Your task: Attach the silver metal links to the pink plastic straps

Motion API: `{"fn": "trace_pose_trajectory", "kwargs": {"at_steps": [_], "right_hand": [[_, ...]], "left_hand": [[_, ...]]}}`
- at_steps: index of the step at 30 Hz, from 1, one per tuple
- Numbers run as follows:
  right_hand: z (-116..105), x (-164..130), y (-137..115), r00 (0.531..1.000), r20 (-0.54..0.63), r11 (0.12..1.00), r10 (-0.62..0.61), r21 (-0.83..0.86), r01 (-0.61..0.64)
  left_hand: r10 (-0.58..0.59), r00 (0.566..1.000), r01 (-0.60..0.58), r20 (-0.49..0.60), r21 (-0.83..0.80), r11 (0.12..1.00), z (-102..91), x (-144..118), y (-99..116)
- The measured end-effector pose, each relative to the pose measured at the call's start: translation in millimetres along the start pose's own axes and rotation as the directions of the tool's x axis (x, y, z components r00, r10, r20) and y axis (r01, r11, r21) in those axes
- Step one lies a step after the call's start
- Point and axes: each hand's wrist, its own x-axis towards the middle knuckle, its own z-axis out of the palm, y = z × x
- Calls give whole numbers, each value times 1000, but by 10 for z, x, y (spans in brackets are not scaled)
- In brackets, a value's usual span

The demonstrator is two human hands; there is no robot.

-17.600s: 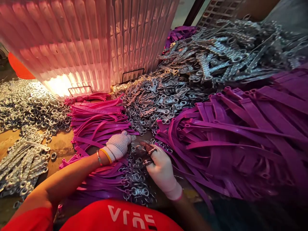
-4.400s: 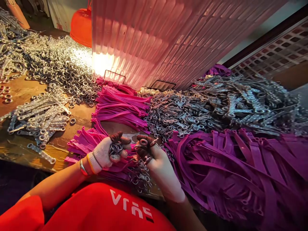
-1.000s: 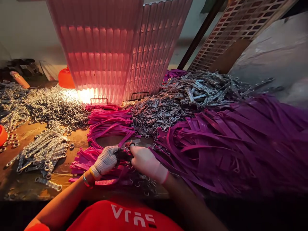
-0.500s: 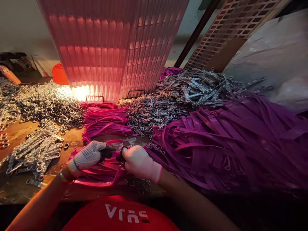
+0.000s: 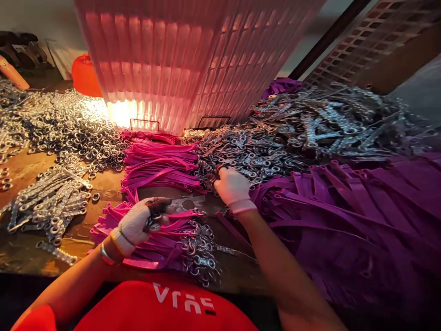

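Observation:
My left hand, in a white glove with blackened fingertips, is curled above a bundle of pink-purple straps. Something small and shiny shows between its fingers, too little to name. At the right end of that bundle, metal ringed links are joined on or lie against the straps. My right hand, gloved as well, reaches to the near edge of a heap of metal ringed links. Its fingers are bent together at the heap, and their tips are dark; what they grip is hidden.
Another stack of pink straps lies behind my left hand. A large purple strap pile covers the right side. More metal links lie on the left. A ribbed translucent panel and an orange lamp stand at the back.
My hands have parted from close together over the straps. The right moved forward and right to the metal heap; the left stayed over the bundle. The view has also shifted.

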Motion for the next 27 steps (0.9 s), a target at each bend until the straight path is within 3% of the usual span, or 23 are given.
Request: {"fn": "trace_pose_trajectory", "kwargs": {"at_steps": [5, 9, 11, 13, 15, 16, 19, 21, 23, 27], "right_hand": [[109, 324, -35, 998, 4, 995, 61, -76, -61], [56, 152, 108, 991, -110, 997, 78, 1, -78], [22, -66, 144, 982, -172, 980, 77, 195, -42], [-4, -370, 90, 990, -143, 856, 10, 513, 66], [-24, -708, -54, 984, -62, 578, -165, 802, 147], [-32, -866, -149, 975, -54, 474, -216, 867, 153], [-57, -1197, -445, 966, 18, 319, -258, 945, 67], [-73, -1285, -598, 970, 56, 222, -236, 975, -2], [-87, -1306, -692, 975, 54, 122, -216, 992, -28], [-93, -1313, -749, 981, 11, 39, -192, 999, -4]], "left_hand": [[-4, 1000, 5, 11, -22, 1000, 88, 129, -81], [-7, 1000, 8, 11, -31, 999, 50, 102, -103], [-6, 1000, 6, 9, -20, 1000, 64, 73, -114], [36, 999, -36, 8, -2, 999, 94, 50, -138], [116, 993, -116, -3, 34, 993, 129, 38, -181], [167, 986, -165, -13, 68, 984, 144, 36, -210], [403, 915, -384, -22, 260, 886, 177, 36, -304], [584, 811, -542, 35, 420, 728, 186, 31, -353], [687, 721, -625, 88, 512, 590, 181, 17, -381], [713, 689, -646, 128, 553, 525, 134, -27, -410]]}}
